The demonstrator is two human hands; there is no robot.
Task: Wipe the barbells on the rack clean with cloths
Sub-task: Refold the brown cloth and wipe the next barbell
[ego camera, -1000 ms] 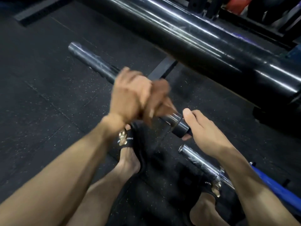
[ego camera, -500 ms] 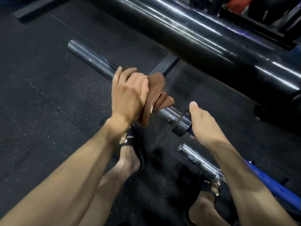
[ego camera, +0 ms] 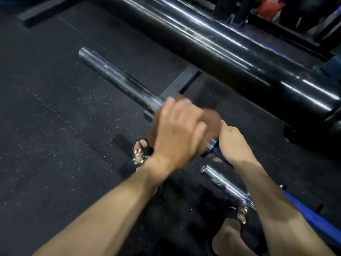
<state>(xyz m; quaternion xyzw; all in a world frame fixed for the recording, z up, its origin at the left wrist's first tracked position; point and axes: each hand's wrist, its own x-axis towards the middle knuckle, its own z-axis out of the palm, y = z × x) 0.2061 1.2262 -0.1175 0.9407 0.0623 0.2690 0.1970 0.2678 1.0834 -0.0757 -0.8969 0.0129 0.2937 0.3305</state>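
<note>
Barbell sleeve (ego camera: 118,78) — long axis run up-left from the hands | brown cloth (ego camera: 212,121) is wrapped round it by left hand (ego camera: 177,133) | bar is gripped beside collar by right hand (ego camera: 234,145) — unwiped length nearer the left.

This was a gym, a weight room by every sign. The floor (ego camera: 55,145) was black rubber matting flecked with pale specks and laid in tiles with visible seams. A steel barbell sleeve (ego camera: 114,74) jutted out at low height, a thicker, glossy black sleeve (ego camera: 221,47) crossed above it, and a shorter chrome barbell end (ego camera: 221,182) sat lower down beside a blue bar (ego camera: 313,217). Black steel rack framing (ego camera: 239,10) with bolt holes stood at the back, and a flat black rack foot (ego camera: 177,84) lay on the matting.
</note>
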